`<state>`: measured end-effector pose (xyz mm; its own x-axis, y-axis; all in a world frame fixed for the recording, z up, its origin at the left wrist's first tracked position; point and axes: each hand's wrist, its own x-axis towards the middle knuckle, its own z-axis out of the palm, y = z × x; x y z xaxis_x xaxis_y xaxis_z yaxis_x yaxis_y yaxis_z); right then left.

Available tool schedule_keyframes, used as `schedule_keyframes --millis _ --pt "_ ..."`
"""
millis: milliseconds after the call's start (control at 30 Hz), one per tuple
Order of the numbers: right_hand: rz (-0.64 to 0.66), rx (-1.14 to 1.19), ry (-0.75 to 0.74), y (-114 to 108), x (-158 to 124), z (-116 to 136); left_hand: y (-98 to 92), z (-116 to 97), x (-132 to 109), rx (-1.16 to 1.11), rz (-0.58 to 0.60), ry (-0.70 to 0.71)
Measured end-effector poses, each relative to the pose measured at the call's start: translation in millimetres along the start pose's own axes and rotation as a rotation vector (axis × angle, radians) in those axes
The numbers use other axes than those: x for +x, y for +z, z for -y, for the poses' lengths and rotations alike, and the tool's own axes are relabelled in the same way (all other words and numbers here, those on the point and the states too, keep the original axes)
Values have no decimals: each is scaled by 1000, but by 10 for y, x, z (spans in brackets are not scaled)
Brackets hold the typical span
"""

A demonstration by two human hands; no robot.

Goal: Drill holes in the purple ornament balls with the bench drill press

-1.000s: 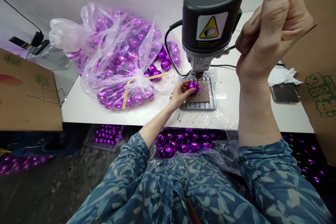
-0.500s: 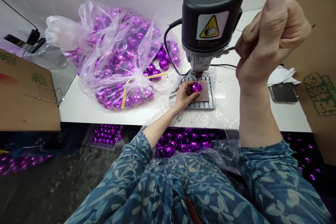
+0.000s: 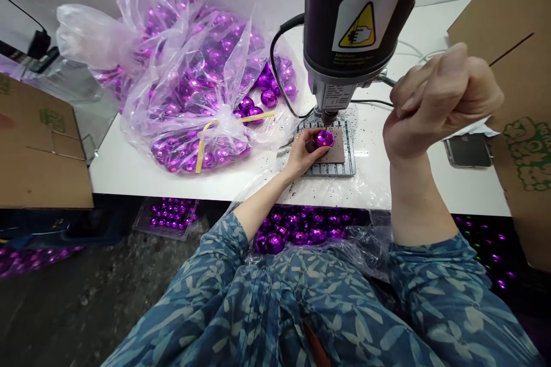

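My left hand (image 3: 301, 153) grips a shiny purple faceted ball (image 3: 323, 138) between thumb and fingers. The ball rests on a brown square pad (image 3: 338, 153) over the slotted metal base (image 3: 349, 167) of a drill press (image 3: 353, 40). Its bit comes down right at the top of the ball; whether it has entered the ball is too small to tell. To the right of the motor housing, my right hand (image 3: 439, 103) is closed around the end of the press's lever (image 3: 386, 79), most of which the fingers hide.
Clear plastic bags (image 3: 228, 120) of purple balls, tied with yellow ribbon (image 3: 200, 155), fill the table's left. More balls (image 3: 301, 229) sit below the front edge. A phone (image 3: 468, 151) lies right, by a cardboard box (image 3: 527, 143); another box (image 3: 43, 155) stands left. Dark shavings dot the table.
My right hand has come down with the lever. The left hand keeps the ball in place under the bit. The view has shifted slightly.
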<state>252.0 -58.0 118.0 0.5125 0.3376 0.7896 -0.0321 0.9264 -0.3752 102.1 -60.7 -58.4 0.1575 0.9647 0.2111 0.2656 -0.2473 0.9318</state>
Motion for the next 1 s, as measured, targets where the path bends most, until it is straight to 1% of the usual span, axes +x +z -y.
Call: schedule_keyframes --millis 133,333,533,600,700,800,867,900,933,967,1000 --pt "-28 -8 -28 -49 -73 -68 -16 -27 -3 0 10 0" --pt "-13 -89 -32 -146 -191 -86 -19 -23 3 1 7 0" --pt "-4 -172 -50 -283 -316 -189 -4 66 6 6 -12 61" --pt "3 -196 -46 -285 -322 -200 3 117 8 -2 -14 95" --pt "-18 -206 -23 -150 -175 -129 28 191 26 5 -17 145" --pt "-42 -187 40 95 150 -10 50 211 36 41 -52 190" --pt "-15 -158 134 231 374 33 24 159 -20 92 -135 225" --pt "-4 -128 189 274 463 34 -11 109 -86 123 -176 253" --pt "1 -95 234 299 532 23 -62 44 -183 148 -189 295" --pt "-2 -64 261 309 578 3 -126 -33 -313 165 -150 346" --pt "-5 -42 275 308 603 -23 -199 -118 -474 180 -41 403"
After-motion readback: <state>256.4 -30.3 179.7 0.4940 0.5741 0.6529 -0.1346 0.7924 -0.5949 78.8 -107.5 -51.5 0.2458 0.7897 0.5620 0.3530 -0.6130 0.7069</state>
